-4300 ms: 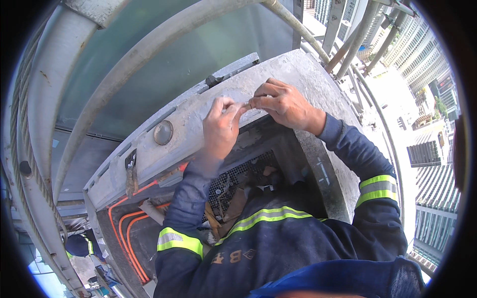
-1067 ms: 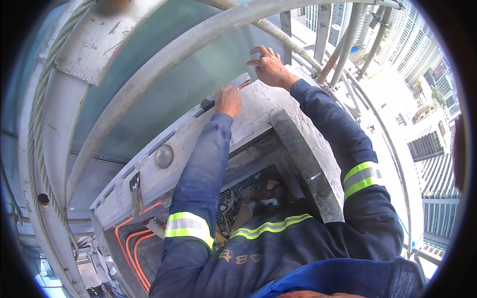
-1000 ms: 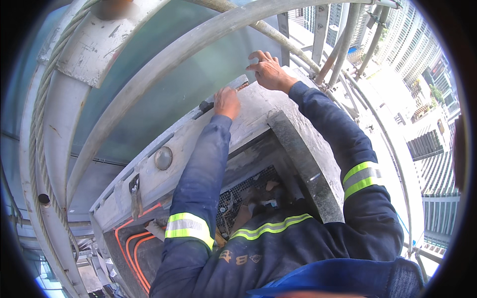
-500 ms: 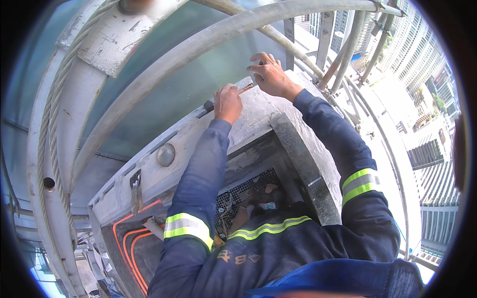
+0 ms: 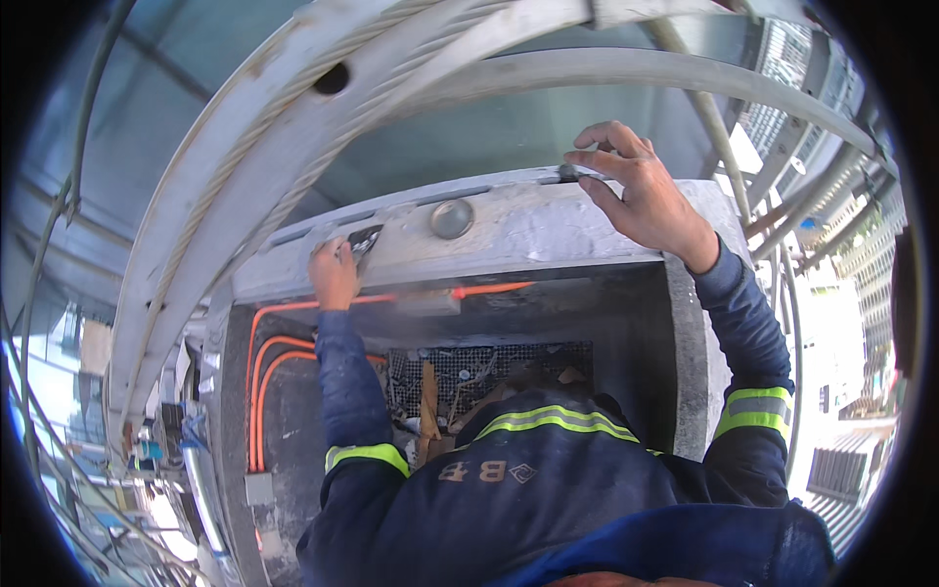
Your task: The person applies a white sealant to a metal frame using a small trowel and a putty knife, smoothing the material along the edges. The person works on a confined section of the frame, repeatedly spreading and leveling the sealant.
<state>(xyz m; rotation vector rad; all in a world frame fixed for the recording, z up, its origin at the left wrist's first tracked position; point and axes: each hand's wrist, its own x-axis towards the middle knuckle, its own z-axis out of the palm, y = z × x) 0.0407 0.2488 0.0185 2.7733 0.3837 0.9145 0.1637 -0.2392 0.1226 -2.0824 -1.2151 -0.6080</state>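
Left of the round, grey, metal-rimmed disc (image 5: 452,219), your left hand (image 5: 335,276) reaches forward, fingers curled beside a narrow, dark, shiny piece (image 5: 365,239); whether it grips that can't be told. The piece's long axis slants away from you, far end leaning discward. Right of the disc, your right hand (image 5: 638,191) hovers half-open, apparently empty, fingers pointing left.
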